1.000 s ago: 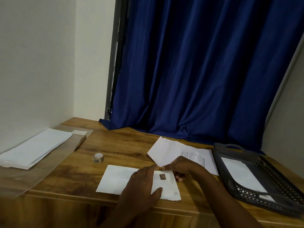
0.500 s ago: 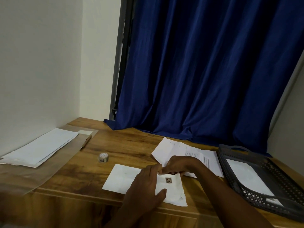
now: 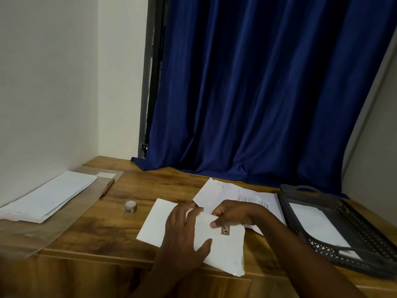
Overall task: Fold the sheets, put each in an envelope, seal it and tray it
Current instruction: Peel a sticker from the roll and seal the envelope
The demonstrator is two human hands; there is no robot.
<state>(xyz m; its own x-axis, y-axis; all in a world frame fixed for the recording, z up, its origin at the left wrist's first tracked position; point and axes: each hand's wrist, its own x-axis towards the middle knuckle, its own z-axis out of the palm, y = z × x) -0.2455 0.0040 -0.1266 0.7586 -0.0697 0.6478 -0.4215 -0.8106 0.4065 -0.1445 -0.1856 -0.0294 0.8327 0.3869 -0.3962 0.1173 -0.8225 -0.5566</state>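
Blue curtain (image 3: 268, 93) hangs in deep folds behind the work, its hem resting on the back of the counter (image 3: 103, 229). Wood-grain counter, brown, set into a corner of pale walls.

Far left: clear plastic sleeve (image 3: 43, 231) lying flat, with a stack of white envelopes (image 3: 49, 196) on top of it, close to the wall.

Far right: dark perforated tray (image 3: 365, 237) with a handle at its back rim; one white envelope (image 3: 315, 224) lies flat inside it.

Centre rear: loose printed sheets (image 3: 242, 194), fanned, partly under the right hand and reaching just beside the tray.

Centre front: white envelope (image 3: 225, 248), flat on the counter, tilted, its near right corner over the front edge. A small dark sticker (image 3: 225, 230) sits on its upper face.

Left hand (image 3: 184, 235): fingers spread and laid flat over the middle of the envelope, thumb out to the right, pressing it down.

Right hand (image 3: 234, 215): fingers curled at the envelope's top edge, thumb tip lying on the paper just left of the sticker, pinching that edge. Fingertips behind the edge are hidden.

Small roll of patterned tape (image 3: 130, 207) stands alone on the counter, left of the envelope, apart from it.
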